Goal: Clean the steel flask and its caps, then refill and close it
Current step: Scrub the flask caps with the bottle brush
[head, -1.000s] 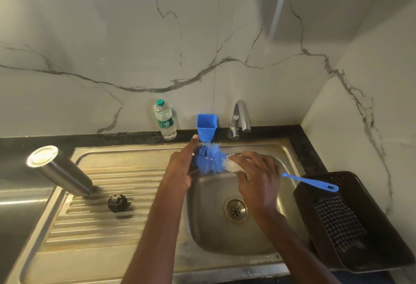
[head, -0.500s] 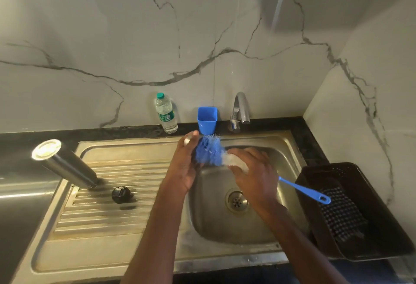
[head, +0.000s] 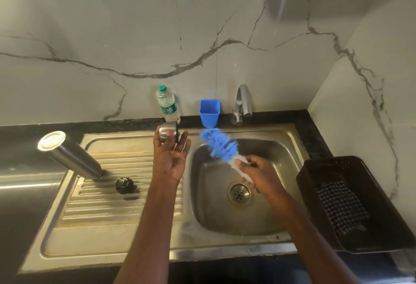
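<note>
We hold the steel cap [head: 167, 132] at our left hand's [head: 170, 156] fingertips, palm up, fingers only loosely curled around it, at eleven o'clock of the sink basin [head: 243, 214]. Our right hand [head: 258, 174] grips the blue brush [head: 221, 146] by its neck. The steel flask [head: 69, 156] stands upturned on the drainboard [head: 117, 198], black cap [head: 123, 185] beside it. That loose, wet hold could let the cap slip and drop.

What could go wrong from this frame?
1. The small steel cap sits at the left hand's fingertips over the ribbed steel drainboard; it looks loosely held and may drop.
2. The steel flask stands inverted and looks tilted there; a bump might topple it.
3. The blue bristle brush in the right hand may flick water.
</note>
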`<state>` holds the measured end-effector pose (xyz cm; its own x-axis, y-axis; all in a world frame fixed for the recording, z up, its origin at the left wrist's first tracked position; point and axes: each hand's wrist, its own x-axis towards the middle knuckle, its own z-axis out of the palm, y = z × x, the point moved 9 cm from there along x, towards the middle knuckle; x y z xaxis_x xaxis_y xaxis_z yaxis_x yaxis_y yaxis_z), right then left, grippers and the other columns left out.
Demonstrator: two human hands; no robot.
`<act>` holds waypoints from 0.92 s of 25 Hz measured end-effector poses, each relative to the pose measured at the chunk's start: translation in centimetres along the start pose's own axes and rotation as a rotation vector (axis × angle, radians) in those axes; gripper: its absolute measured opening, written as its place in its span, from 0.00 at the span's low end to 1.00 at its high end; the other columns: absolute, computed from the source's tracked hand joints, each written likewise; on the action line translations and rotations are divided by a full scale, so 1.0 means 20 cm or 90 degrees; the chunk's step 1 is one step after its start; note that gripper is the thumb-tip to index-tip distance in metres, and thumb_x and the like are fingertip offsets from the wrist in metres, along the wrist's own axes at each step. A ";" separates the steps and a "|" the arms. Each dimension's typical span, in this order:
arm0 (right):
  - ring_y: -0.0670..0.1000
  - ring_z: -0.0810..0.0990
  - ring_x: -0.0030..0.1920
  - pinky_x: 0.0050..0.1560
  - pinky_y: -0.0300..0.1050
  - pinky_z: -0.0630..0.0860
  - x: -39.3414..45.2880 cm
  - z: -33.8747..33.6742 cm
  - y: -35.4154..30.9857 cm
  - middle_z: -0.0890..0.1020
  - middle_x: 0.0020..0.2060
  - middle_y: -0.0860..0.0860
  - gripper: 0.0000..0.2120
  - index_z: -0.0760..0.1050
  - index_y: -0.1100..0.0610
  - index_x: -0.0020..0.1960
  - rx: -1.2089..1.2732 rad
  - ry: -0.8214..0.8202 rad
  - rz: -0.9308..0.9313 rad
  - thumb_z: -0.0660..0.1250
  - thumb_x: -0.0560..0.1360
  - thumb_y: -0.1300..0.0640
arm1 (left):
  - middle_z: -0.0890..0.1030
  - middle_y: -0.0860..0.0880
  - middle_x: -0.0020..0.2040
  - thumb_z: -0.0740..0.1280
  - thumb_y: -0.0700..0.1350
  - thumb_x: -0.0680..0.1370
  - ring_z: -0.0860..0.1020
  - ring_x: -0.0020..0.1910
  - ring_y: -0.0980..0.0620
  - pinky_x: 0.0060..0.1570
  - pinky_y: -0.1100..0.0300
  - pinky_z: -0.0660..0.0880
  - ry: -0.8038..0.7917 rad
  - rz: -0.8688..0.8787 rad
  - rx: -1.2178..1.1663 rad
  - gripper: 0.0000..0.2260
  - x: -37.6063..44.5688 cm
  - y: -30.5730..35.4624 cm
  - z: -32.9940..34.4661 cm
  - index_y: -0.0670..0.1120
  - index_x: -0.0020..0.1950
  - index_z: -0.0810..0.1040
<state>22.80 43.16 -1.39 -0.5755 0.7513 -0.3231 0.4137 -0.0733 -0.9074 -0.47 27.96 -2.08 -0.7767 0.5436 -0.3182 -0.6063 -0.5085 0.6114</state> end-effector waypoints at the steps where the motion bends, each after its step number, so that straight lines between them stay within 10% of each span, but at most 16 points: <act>1: 0.39 0.75 0.23 0.22 0.33 0.66 0.01 -0.03 0.01 0.84 0.37 0.54 0.10 0.82 0.56 0.57 0.016 0.010 -0.001 0.72 0.80 0.51 | 0.85 0.45 0.55 0.85 0.43 0.64 0.82 0.64 0.37 0.59 0.44 0.82 -0.007 -0.010 -0.021 0.43 0.00 0.00 -0.03 0.52 0.74 0.70; 8: 0.40 0.75 0.27 0.25 0.31 0.67 0.01 -0.01 -0.03 0.84 0.41 0.55 0.10 0.80 0.55 0.59 0.091 0.024 -0.015 0.71 0.81 0.51 | 0.84 0.43 0.55 0.68 0.49 0.82 0.82 0.50 0.47 0.48 0.54 0.77 0.020 -0.126 -0.128 0.09 -0.06 -0.10 0.01 0.49 0.60 0.83; 15: 0.47 0.78 0.35 0.28 0.42 0.72 -0.01 0.03 -0.08 0.82 0.51 0.49 0.18 0.72 0.49 0.63 0.095 0.014 -0.045 0.74 0.78 0.58 | 0.87 0.43 0.51 0.74 0.46 0.74 0.85 0.50 0.46 0.51 0.59 0.82 0.026 -0.168 -0.052 0.14 -0.09 -0.18 0.11 0.42 0.56 0.81; 19: 0.38 0.80 0.51 0.47 0.34 0.77 -0.04 0.04 -0.21 0.80 0.58 0.40 0.27 0.70 0.45 0.67 0.034 0.067 -0.200 0.77 0.74 0.61 | 0.86 0.39 0.53 0.74 0.44 0.72 0.84 0.53 0.44 0.40 0.56 0.86 0.051 -0.194 -0.098 0.16 -0.15 -0.29 0.20 0.38 0.56 0.80; 23: 0.44 0.78 0.61 0.54 0.48 0.80 -0.11 0.14 -0.34 0.75 0.63 0.41 0.31 0.64 0.39 0.74 -0.124 0.080 -0.345 0.73 0.77 0.55 | 0.87 0.41 0.46 0.70 0.41 0.81 0.87 0.36 0.49 0.30 0.58 0.83 0.073 -0.214 -0.096 0.05 -0.21 -0.34 0.30 0.38 0.53 0.81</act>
<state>19.29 40.23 4.78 -0.6584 0.7204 0.2181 0.2123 0.4557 -0.8644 7.95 33.16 -0.60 -0.5389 0.6235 -0.5665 -0.8422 -0.4117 0.3480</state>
